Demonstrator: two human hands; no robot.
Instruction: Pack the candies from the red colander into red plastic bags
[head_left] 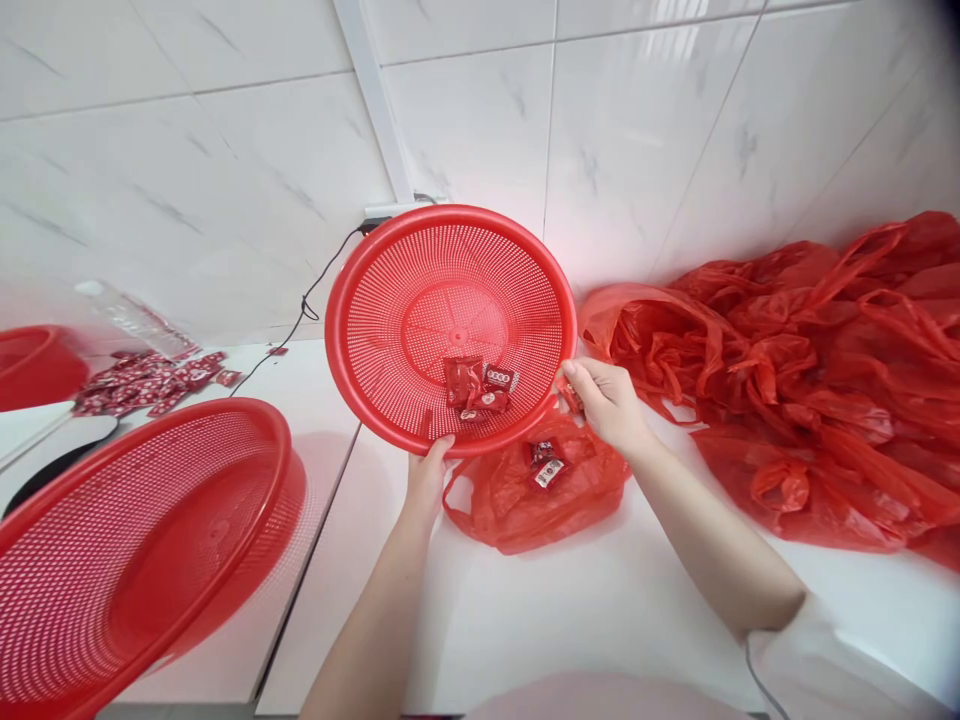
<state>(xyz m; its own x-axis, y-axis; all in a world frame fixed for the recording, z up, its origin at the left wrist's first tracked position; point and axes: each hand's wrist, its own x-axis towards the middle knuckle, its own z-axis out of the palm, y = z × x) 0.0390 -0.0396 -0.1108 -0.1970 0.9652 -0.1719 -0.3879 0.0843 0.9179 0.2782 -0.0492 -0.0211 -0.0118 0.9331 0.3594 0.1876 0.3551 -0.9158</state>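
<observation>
My left hand (pixel 427 475) grips the near rim of a round red plastic basket (pixel 450 216), thumb inside, tilting it towards me. Several small dark-red wrapped packets (pixel 484 400) lie together low inside it. At the basket's right edge, my right hand (pixel 604 395) is closed on a small red packet (pixel 570 393), pinched between thumb and fingers and partly hidden. Below the basket, a spread red plastic bag (pixel 510 520) lies on the white table, with a few dark-red packets (pixel 550 472) on it.
A larger red basket (pixel 281 430) stands tilted at the left. Behind it lie a heap of patterned red packets (pixel 150 385) and a clear plastic wrapper (pixel 142 320). A black cable (pixel 304 305) runs to the tiled wall. Crumpled red bags (pixel 825 370) pile up at the right.
</observation>
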